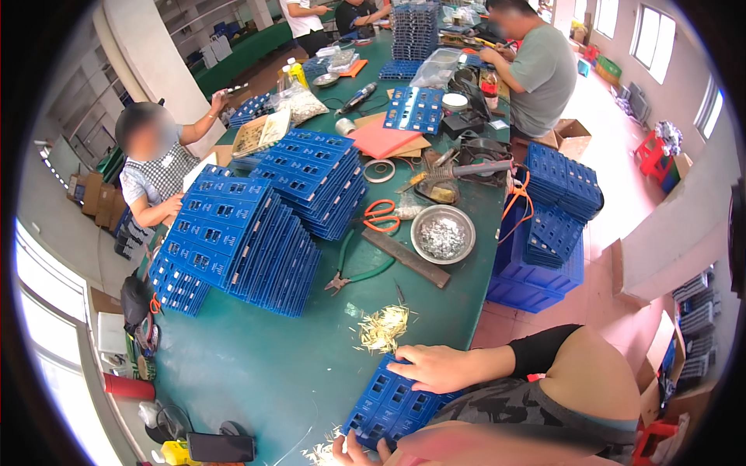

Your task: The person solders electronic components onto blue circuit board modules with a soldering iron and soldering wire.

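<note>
A blue circuit board panel with rows of square cutouts lies on the green table right before me. My right hand reaches over its far end, fingers bent and pressed together at the surface; anything between the fingertips is too small to make out. At the panel's near left corner, my left hand curls its fingers around the edge, partly cut off by the frame. A heap of thin gold-coloured pins lies just beyond the panel. More such pins are scattered beside my left fingers.
Tall stacks of blue panels stand to the left. Beyond the pins lie green-handled cutters, a flat metal bar, orange-handled scissors and a metal bowl of silvery bits. A phone lies lower left. Several people work around the table.
</note>
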Available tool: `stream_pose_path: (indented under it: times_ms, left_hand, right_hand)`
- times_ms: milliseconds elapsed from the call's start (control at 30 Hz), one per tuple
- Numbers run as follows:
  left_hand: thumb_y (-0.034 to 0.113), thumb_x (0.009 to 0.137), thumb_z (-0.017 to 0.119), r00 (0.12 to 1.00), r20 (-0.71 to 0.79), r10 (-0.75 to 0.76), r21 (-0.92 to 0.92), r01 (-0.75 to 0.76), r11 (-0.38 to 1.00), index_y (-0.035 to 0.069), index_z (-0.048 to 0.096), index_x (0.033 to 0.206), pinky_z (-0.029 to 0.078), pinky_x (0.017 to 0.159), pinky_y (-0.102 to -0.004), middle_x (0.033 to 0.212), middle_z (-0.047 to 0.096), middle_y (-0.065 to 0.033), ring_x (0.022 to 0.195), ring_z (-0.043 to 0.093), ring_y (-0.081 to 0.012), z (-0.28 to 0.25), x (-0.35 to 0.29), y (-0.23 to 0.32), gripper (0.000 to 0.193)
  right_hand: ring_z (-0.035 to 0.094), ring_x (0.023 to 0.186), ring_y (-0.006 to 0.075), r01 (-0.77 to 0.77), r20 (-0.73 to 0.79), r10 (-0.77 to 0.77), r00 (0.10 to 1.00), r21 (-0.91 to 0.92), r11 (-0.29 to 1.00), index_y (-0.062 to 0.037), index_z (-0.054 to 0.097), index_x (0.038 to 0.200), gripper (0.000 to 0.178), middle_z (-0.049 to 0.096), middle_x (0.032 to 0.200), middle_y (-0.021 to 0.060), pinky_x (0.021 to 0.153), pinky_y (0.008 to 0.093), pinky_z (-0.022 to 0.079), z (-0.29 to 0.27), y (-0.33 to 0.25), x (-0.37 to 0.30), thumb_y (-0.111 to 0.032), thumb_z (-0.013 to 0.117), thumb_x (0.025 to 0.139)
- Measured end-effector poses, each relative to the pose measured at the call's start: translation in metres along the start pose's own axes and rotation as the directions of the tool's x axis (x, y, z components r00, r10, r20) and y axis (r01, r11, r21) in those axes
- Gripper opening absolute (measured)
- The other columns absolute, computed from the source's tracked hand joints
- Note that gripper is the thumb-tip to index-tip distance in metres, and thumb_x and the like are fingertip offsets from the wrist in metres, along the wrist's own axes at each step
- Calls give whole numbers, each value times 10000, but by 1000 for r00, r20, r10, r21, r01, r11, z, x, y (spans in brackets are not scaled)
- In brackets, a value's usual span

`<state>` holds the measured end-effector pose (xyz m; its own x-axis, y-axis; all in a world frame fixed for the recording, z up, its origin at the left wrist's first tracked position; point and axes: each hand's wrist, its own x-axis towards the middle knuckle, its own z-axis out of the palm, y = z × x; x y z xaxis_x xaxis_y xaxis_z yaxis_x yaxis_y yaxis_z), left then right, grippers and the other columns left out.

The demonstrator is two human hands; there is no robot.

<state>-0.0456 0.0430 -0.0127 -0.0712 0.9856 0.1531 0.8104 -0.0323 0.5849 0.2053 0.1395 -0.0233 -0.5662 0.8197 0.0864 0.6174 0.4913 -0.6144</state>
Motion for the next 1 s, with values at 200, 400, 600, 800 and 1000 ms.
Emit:
stream_pose_path:
  times_ms: [200,400,600,800,1000]
  left_hand:
    - [82,887,709,849,203,-488,-243,526,815,29,545,1259,509,681,-295,982,616,-111,811,601,-155,11,-62,-33,410]
    - [119,944,665,796,404,-451,-436,601,670,66,498,1290,482,678,-269,987,595,-65,794,571,-114,55,-98,-86,387]
    - [124,947,661,800,403,-445,-486,599,636,70,485,1300,482,673,-270,992,590,-64,788,571,-115,78,-116,-113,398]
    - [130,950,656,811,405,-423,-523,585,620,75,470,1312,482,667,-270,998,584,-63,782,570,-117,76,-113,-113,411]
    - [136,954,652,824,394,-407,-557,566,607,80,454,1325,483,661,-270,1004,578,-61,775,569,-118,66,-102,-116,424]
  right_hand:
    - [586,1041,304,-84,51,72,996,295,952,-10,479,1382,569,526,1184,186,903,376,492,-3,10,-41,-260,665,907]
    - [560,1021,243,-203,189,131,973,439,875,-32,499,1368,537,526,1225,154,925,347,466,-17,0,-55,-275,665,919]
    - [536,1086,243,-280,233,178,956,543,792,-55,510,1352,471,531,1246,134,969,363,447,-9,4,-60,-238,645,939]
    - [499,1185,227,-568,428,405,808,747,345,20,327,1456,595,455,1362,194,1005,343,417,-13,-3,-48,-148,598,953]
    - [488,1206,255,-615,514,346,785,712,338,54,231,1485,738,462,1333,212,1002,338,406,-19,2,-34,-163,641,911]
